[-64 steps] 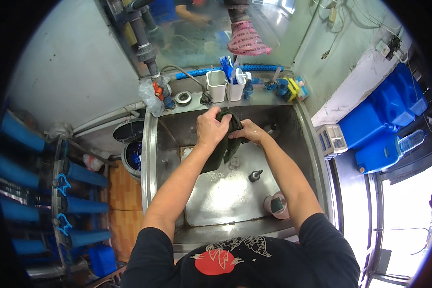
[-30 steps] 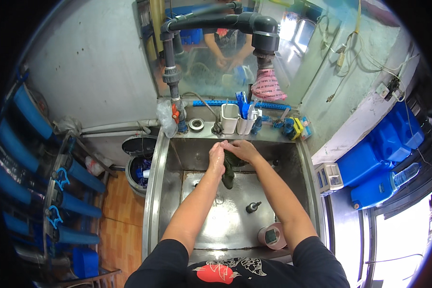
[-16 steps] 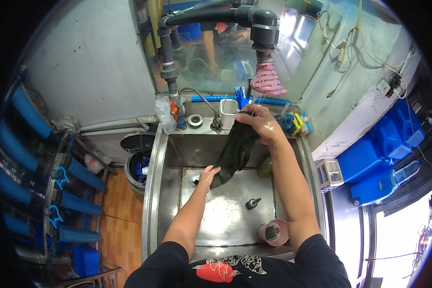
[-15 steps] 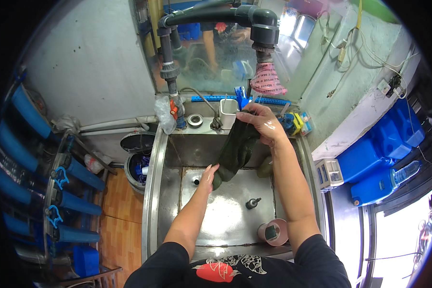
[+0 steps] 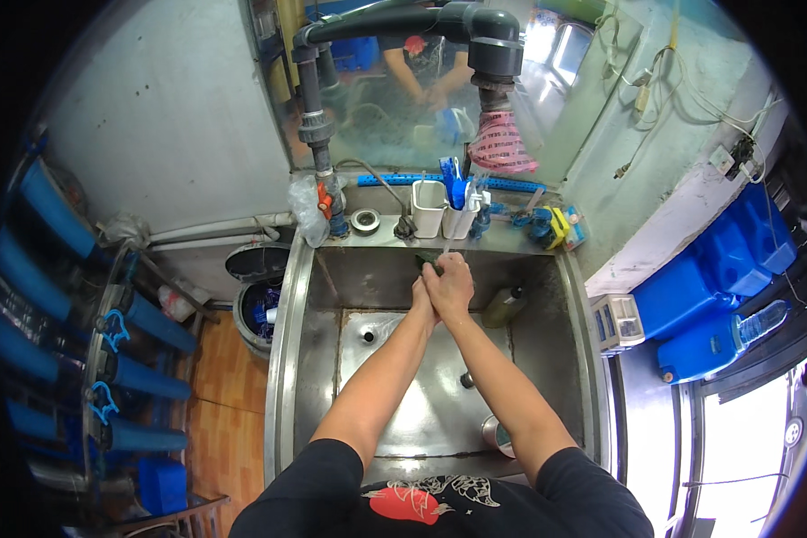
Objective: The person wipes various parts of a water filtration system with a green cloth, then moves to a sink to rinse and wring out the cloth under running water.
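Observation:
My two hands are brought together over the back half of the steel sink point(image 5: 547, 377). Between them is a dark green, wet-looking cloth point(image 5: 428, 258), bunched up so that only a small part shows past the fingers. My right hand point(image 5: 453, 285) wraps it from above, fingers closed. Just below and to the left, my left hand point(image 5: 422, 300) is closed against it, mostly covered by the right. Both hands are below a pipe outlet wrapped in pink printed tape point(image 5: 500, 143).
Two white holders point(image 5: 429, 215) with blue-handled tools stand on the back ledge. In the sink are a greenish bottle point(image 5: 504, 307), a pinkish cup point(image 5: 491, 433) and a small dark fitting point(image 5: 466, 380), partly behind my right forearm. A lidded bin point(image 5: 256, 314) stands left.
The cloth was stretched long between my raised right hand and lower left hand. Now both hands have come together, with the cloth gathered up between them.

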A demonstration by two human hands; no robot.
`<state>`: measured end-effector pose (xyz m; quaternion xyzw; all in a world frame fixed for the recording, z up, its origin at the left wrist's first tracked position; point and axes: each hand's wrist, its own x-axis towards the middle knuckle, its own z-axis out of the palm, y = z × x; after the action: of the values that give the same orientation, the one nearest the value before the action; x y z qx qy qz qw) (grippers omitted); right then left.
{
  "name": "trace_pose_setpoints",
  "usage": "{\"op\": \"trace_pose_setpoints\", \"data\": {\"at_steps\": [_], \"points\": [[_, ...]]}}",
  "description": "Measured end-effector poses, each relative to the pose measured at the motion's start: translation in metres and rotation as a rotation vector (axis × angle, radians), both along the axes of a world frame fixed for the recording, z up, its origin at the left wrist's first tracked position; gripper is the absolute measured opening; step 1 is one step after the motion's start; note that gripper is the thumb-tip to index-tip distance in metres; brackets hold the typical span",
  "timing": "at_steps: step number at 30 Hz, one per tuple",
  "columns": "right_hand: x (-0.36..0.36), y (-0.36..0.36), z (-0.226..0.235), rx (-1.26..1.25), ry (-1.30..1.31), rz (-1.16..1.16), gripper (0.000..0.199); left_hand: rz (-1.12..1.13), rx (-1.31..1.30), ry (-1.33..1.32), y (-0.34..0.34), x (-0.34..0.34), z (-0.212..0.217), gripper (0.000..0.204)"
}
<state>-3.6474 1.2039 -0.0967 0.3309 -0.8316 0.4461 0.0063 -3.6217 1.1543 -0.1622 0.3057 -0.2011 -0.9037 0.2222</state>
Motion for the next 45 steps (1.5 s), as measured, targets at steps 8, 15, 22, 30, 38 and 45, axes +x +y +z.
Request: {"op": "trace_pose_setpoints", "data": {"at_steps": [8, 15, 22, 30, 38, 45], "points": [[-0.039, -0.018, -0.041, -0.23, -0.266, -0.11, 0.024, -0.013, -0.711, -0.689, -0.006, 0.002, 0.012, 0.046], [-0.045, 0.004, -0.105, -0.627, -1.481, 0.06, 0.043, -0.088, -1.152, -0.733, 0.005, 0.011, 0.068, 0.033], [-0.033, 0.026, -0.113, -0.561, -1.856, 0.093, 0.063, -0.022, -0.564, -0.347, 0.001, 0.021, 0.066, 0.025], [-0.012, -0.009, -0.038, -0.286, -0.631, -0.012, 0.017, -0.145, 0.031, -0.294, -0.009, 0.03, 0.001, 0.067], [0.048, -0.004, 0.015, -0.1, 0.106, -0.026, 0.014, -0.096, 0.154, 0.297, -0.028, 0.008, -0.026, 0.041], [-0.008, -0.019, 0.01, -0.083, 0.043, -0.026, 0.022, 0.178, 0.007, -0.041, -0.016, -0.002, 0.007, 0.013]]}}
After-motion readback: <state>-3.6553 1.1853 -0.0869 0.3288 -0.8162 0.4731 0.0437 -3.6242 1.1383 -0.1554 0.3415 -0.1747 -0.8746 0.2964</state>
